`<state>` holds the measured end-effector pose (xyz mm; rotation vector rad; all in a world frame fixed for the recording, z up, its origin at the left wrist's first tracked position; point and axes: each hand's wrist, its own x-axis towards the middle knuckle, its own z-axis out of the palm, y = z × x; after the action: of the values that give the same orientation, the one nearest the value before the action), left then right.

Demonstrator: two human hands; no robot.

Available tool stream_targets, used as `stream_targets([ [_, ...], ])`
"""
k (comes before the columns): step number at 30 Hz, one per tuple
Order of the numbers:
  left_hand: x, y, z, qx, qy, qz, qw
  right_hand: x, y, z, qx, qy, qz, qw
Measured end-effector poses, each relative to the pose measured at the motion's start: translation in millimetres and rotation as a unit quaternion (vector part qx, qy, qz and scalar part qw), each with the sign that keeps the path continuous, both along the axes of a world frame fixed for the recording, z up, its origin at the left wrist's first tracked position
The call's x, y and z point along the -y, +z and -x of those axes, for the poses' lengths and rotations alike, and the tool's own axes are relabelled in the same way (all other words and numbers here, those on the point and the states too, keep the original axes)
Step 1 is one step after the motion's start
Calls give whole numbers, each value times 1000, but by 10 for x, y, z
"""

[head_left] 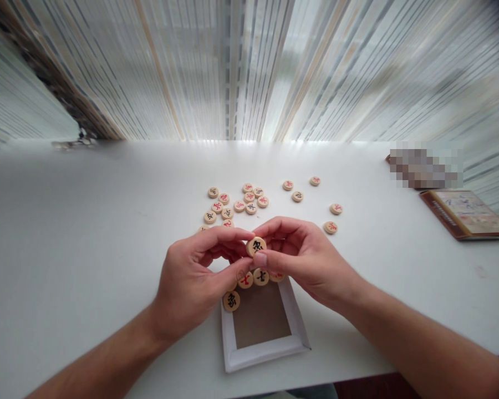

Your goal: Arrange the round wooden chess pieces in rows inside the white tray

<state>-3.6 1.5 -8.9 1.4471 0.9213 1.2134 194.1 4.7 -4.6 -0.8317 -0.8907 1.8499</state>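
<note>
A round wooden piece with a black character [256,246] is pinched between both my hands, above the far end of a white open box [266,350]. My left hand [195,277] grips its left side with thumb and forefinger. On the right side, my right hand [305,257] holds it, the thumb at its lower edge. Inside the box, a row of pieces with red and black characters [261,276] lies along the far edge, partly hidden by my fingers. One black-character piece [232,301] sits at the box's left side, below that row.
Several loose round pieces [239,206] lie on the white table [87,233] beyond my hands, some farther right [336,209]. A brown booklet [468,213] and a blurred-out item [424,168] rest at the right. Striped curtains [249,72] hang behind the table.
</note>
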Motion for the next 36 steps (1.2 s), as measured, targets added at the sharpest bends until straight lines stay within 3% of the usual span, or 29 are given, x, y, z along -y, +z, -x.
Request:
stream_targets([
  [8, -11, -46, 17, -45, -4, -47, 998, 20, 40, 25, 70, -16, 4, 997],
  [14, -2, -23, 15, -69, -28, -81, 994, 18, 54, 15, 85, -12, -20, 996],
  [22, 10, -46, 34, -73, -43, -80, 993, 10, 66, 7, 62, 11, 17, 998],
  [36, -3, 51, 8, -143, -7, -170, 975, 15, 53, -18, 75, 15, -23, 997],
])
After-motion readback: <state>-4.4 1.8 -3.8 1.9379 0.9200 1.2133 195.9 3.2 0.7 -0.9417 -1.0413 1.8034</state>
